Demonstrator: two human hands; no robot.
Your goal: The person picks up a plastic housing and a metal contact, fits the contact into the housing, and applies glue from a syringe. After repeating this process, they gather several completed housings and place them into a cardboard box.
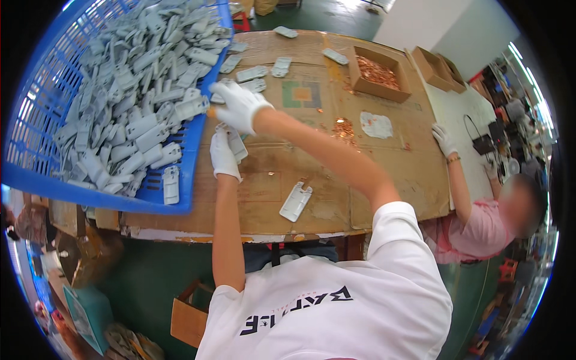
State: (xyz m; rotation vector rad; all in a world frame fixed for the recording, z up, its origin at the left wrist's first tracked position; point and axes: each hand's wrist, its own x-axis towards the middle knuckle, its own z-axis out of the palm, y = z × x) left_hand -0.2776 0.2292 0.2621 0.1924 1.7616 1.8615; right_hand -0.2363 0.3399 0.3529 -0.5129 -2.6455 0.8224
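Observation:
My left hand [224,157], in a white glove, is closed on a grey plastic part [239,146] beside the blue crate's edge. Just above it reaches my right hand [239,107], gloved too, its arm stretched across the table to the left. Motion smears its fingers, so whether they hold anything does not show. Beyond them, the blue plastic crate [187,180] is heaped with grey plastic parts [144,126]. A single grey plastic part [296,201] lies on the cardboard in front of me, and several more [252,73] are scattered past my right hand.
Cardboard [270,225] covers the table. An open box [397,95] of small copper-coloured pieces stands at the far right, with a loose pile [344,131] and a white sheet [377,125] nearer. A co-worker's gloved hand [444,140] rests at the right edge.

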